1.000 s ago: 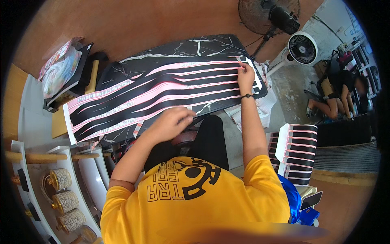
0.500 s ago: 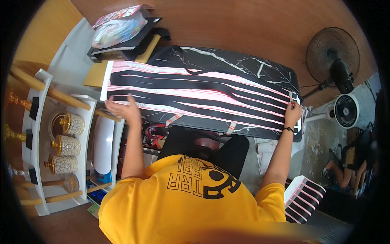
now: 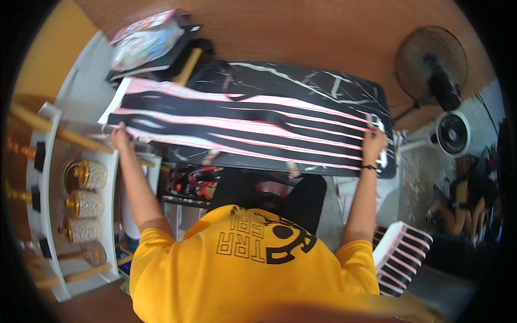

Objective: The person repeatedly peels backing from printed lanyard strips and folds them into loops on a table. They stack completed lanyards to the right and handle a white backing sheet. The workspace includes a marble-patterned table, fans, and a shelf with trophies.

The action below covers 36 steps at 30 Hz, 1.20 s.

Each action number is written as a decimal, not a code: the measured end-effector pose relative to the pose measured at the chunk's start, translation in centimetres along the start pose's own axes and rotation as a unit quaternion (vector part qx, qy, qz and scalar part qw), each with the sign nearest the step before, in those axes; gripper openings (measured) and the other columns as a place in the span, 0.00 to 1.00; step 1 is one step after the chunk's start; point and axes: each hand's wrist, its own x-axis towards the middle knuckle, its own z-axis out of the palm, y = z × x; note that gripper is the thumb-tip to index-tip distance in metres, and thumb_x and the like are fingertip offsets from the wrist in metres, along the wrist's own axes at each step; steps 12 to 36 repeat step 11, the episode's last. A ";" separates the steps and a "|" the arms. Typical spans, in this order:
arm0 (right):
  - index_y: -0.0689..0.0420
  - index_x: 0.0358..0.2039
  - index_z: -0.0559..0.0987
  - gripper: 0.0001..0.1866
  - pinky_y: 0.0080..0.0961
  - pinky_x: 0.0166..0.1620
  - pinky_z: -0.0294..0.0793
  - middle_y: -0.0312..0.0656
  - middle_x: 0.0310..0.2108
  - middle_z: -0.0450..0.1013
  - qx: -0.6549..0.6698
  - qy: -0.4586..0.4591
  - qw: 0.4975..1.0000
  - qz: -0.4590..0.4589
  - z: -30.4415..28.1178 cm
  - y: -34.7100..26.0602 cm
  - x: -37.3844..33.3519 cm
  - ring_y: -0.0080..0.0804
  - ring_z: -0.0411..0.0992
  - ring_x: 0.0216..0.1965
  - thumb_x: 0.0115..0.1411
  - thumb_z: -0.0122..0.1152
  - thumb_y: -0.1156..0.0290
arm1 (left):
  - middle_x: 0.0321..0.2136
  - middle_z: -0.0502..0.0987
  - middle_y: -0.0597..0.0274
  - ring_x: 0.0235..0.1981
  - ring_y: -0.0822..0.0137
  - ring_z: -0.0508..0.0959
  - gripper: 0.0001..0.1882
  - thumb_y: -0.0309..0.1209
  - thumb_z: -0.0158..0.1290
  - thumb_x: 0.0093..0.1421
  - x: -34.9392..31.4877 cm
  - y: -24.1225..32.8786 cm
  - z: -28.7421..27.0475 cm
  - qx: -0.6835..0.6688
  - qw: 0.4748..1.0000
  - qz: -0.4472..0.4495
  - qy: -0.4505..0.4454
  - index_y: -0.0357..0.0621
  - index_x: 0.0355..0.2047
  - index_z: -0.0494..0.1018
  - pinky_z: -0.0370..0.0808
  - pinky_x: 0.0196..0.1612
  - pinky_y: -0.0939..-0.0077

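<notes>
A long black sheet with pale pink wavy stripes (image 3: 242,121) lies stretched flat across the black marble-patterned surface (image 3: 323,86), reaching nearly from one end to the other. The left hand (image 3: 119,139) is closed on the sheet's left near corner, just past the edge of the surface, and the right hand (image 3: 372,143), a dark band at its wrist, pinches the right end of the sheet; both arms are spread wide. The person wears a yellow shirt with a black print (image 3: 253,269). Beyond the sheet's far left end a colourful flat package rests on a black tray (image 3: 145,43). To the person's left stands a white shelf (image 3: 81,215) holding gold-capped pale jars (image 3: 86,204). On the right, a stack of similar black-and-pink striped sheets (image 3: 401,255) sits low, and a black standing fan (image 3: 431,62) and a smaller white fan (image 3: 451,134) stand on the floor.
</notes>
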 end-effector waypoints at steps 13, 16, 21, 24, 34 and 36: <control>0.54 0.47 0.80 0.22 0.41 0.50 0.74 0.51 0.44 0.76 -0.001 -0.023 0.991 0.134 -2.4 -3.3 1.8 0.49 0.75 0.46 0.53 0.69 0.59 | 0.73 0.35 0.51 0.70 0.29 0.30 0.49 0.55 0.61 0.54 -20.8 5.2 16.6 0.550 0.827 0.108 0.044 0.55 0.70 0.51 0.44 0.64 0.23; 0.54 0.47 0.80 0.22 0.41 0.50 0.74 0.51 0.44 0.76 -0.001 -0.023 0.991 0.134 -2.4 -3.3 1.8 0.49 0.75 0.46 0.53 0.69 0.59 | 0.73 0.35 0.51 0.70 0.29 0.30 0.49 0.55 0.61 0.54 -20.8 5.2 16.6 0.550 0.827 0.108 0.044 0.55 0.70 0.51 0.44 0.64 0.23; 0.54 0.47 0.80 0.22 0.41 0.50 0.74 0.51 0.44 0.76 -0.001 -0.023 0.991 0.134 -2.4 -3.3 1.8 0.49 0.75 0.46 0.53 0.69 0.59 | 0.73 0.35 0.51 0.70 0.29 0.30 0.49 0.55 0.61 0.54 -20.8 5.2 16.6 0.550 0.827 0.108 0.044 0.55 0.70 0.51 0.44 0.64 0.23; 0.54 0.47 0.80 0.22 0.41 0.50 0.74 0.51 0.44 0.76 -0.001 -0.023 0.991 0.134 -2.4 -3.3 1.8 0.49 0.75 0.46 0.53 0.69 0.59 | 0.73 0.35 0.51 0.70 0.29 0.30 0.49 0.55 0.61 0.54 -20.8 5.2 16.6 0.550 0.827 0.108 0.044 0.55 0.70 0.51 0.44 0.64 0.23; 0.54 0.47 0.80 0.22 0.41 0.50 0.74 0.51 0.44 0.76 -0.001 -0.023 0.991 0.134 -2.4 -3.3 1.8 0.49 0.75 0.46 0.53 0.69 0.59 | 0.73 0.35 0.51 0.70 0.29 0.30 0.49 0.55 0.61 0.54 -20.8 5.2 16.6 0.550 0.827 0.108 0.044 0.55 0.70 0.51 0.44 0.64 0.23; 0.54 0.47 0.80 0.22 0.41 0.50 0.74 0.51 0.44 0.76 -0.001 -0.023 0.991 0.134 -2.4 -3.3 1.8 0.49 0.75 0.46 0.53 0.69 0.59 | 0.73 0.35 0.51 0.70 0.29 0.30 0.49 0.55 0.61 0.54 -20.8 5.2 16.6 0.550 0.827 0.108 0.044 0.55 0.70 0.51 0.44 0.64 0.23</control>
